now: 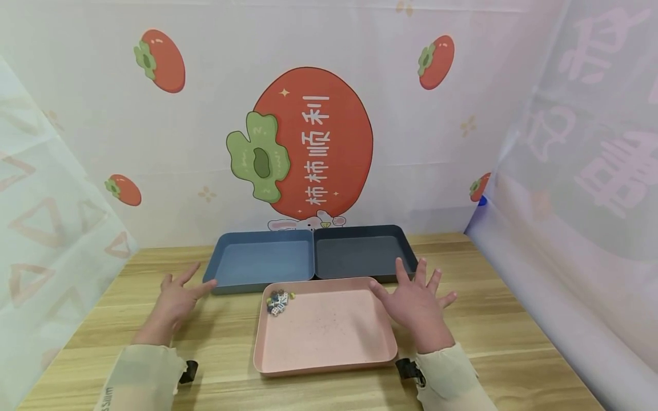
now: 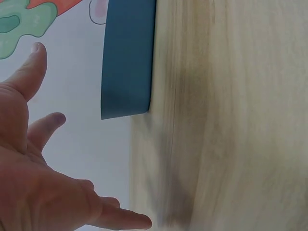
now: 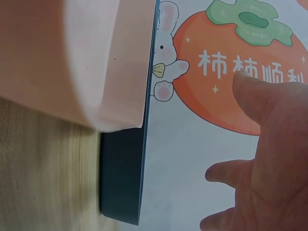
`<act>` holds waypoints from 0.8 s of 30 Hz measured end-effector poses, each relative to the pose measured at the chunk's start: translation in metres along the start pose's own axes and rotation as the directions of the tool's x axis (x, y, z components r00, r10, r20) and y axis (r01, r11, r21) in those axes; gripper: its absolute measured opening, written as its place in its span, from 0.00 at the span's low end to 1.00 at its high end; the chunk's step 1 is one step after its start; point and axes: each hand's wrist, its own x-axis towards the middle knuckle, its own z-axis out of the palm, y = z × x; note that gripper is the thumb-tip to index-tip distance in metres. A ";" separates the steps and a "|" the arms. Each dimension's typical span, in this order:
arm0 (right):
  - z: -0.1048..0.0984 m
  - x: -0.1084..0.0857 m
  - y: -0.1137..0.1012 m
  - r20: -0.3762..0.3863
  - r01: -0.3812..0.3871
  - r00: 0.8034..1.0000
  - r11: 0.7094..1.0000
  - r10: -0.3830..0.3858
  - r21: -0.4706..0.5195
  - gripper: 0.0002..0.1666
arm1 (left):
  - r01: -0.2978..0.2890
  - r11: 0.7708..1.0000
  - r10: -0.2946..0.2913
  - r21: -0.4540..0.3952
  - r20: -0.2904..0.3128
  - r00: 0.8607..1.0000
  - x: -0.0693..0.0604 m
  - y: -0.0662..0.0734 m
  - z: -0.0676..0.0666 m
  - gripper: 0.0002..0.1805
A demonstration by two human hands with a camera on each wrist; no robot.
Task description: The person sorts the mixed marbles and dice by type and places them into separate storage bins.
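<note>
A pink tray (image 1: 329, 337) lies at the front middle of the table, with a small heap of dice and other tiny pieces (image 1: 278, 302) in its back left corner. Behind it stand a blue tray (image 1: 264, 260) on the left and a dark grey-blue tray (image 1: 362, 255) on the right, side by side. My left hand (image 1: 177, 299) holds nothing, fingers spread, just left of the blue tray. Over the right edge of the pink tray, my right hand (image 1: 417, 305) is spread with nothing in it. Both wrist views show the hands free, thumbs and fingers apart.
The wood-grain table (image 1: 216, 354) reaches to a white printed backdrop (image 1: 195, 114) with persimmon pictures just behind the two rear trays. Pale sheets hang at the left (image 1: 46, 228) and right (image 1: 581, 188) sides. A black strap (image 1: 409, 370) is at the right cuff.
</note>
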 end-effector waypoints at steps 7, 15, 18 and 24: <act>0.001 0.000 0.000 -0.005 0.003 1.000 1.000 -0.003 0.003 0.70 | 0.001 1.000 -0.001 -0.015 -0.022 1.000 0.004 -0.004 0.003 0.55; 0.003 0.001 0.000 -0.001 0.002 1.000 1.000 -0.002 0.000 0.69 | -0.001 1.000 0.000 -0.013 -0.059 0.998 0.011 -0.013 0.007 0.51; 0.003 0.002 0.001 -0.002 0.001 1.000 1.000 -0.001 0.003 0.69 | 0.001 1.000 -0.002 -0.012 -0.062 0.998 0.012 -0.014 0.008 0.50; 0.003 0.004 0.000 0.002 -0.003 1.000 1.000 0.003 0.005 0.70 | 0.000 1.000 0.000 -0.002 -0.064 0.998 0.015 -0.014 0.009 0.49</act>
